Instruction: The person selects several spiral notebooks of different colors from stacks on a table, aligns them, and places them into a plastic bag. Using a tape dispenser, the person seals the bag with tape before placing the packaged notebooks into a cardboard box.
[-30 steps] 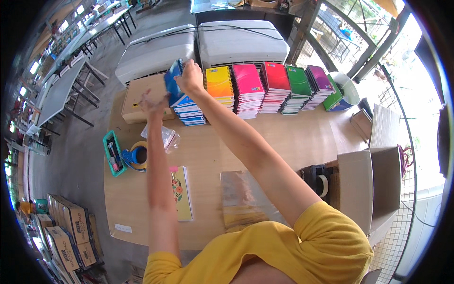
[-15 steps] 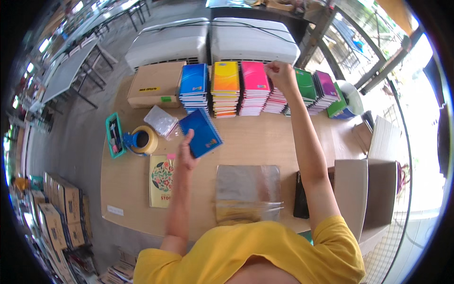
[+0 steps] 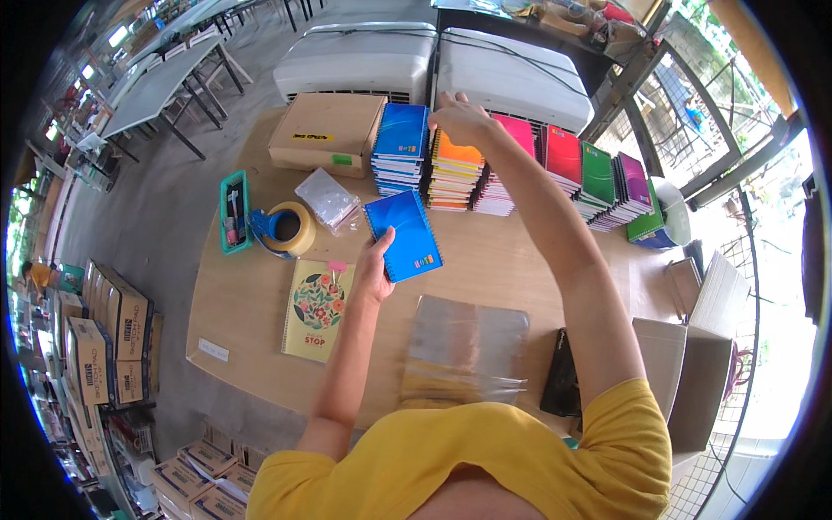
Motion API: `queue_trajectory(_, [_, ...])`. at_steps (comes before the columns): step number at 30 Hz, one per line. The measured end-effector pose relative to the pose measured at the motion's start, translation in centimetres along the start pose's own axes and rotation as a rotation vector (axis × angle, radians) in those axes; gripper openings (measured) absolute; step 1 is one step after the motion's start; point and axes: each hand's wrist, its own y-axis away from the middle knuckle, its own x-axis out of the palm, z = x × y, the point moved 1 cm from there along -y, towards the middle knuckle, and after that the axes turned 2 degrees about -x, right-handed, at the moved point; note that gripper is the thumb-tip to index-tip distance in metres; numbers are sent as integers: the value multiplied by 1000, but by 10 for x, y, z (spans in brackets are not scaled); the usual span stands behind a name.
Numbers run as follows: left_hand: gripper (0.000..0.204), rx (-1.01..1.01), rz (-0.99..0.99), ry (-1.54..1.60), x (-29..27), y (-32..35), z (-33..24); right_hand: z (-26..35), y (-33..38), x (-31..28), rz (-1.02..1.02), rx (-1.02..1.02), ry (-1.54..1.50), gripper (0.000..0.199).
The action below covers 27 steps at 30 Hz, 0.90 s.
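My left hand [image 3: 374,270] holds a blue spiral notebook [image 3: 405,234] by its lower left corner, above the wooden table [image 3: 251,303]. My right hand [image 3: 459,117] reaches to the far side and rests on top of the orange notebook stack [image 3: 452,173]. That stack stands in a row with a blue stack [image 3: 399,147], a pink stack [image 3: 511,165], a red stack [image 3: 563,160] and green and purple stacks [image 3: 611,186]. A pile of clear plastic sleeves [image 3: 464,347] lies in front of me.
A yellow flowered notebook [image 3: 317,309], a tape roll [image 3: 290,228], a teal tray [image 3: 232,212] and a clear bag [image 3: 328,199] lie at the left. A cardboard box [image 3: 328,134] stands at the far left, an open carton [image 3: 693,381] at the right, a black pouch [image 3: 563,381] nearby.
My right hand moved left from the red and pink stacks to the orange stack. My left hand still holds the blue notebook, now slightly nearer the table's middle.
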Motion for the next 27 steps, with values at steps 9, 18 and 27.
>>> queue_trajectory(9, [55,-8,56,66,-3,-15,-3,-32,-4,-9,-116,-496,241,25])
queue_trajectory(18, [81,123,323,348,33,-11,-3,-14,90,-29,-211,119,-1016,36])
queue_trajectory(27, [47,-76,199,227,26,-28,47,-74,131,58,-541,593,-442,38])
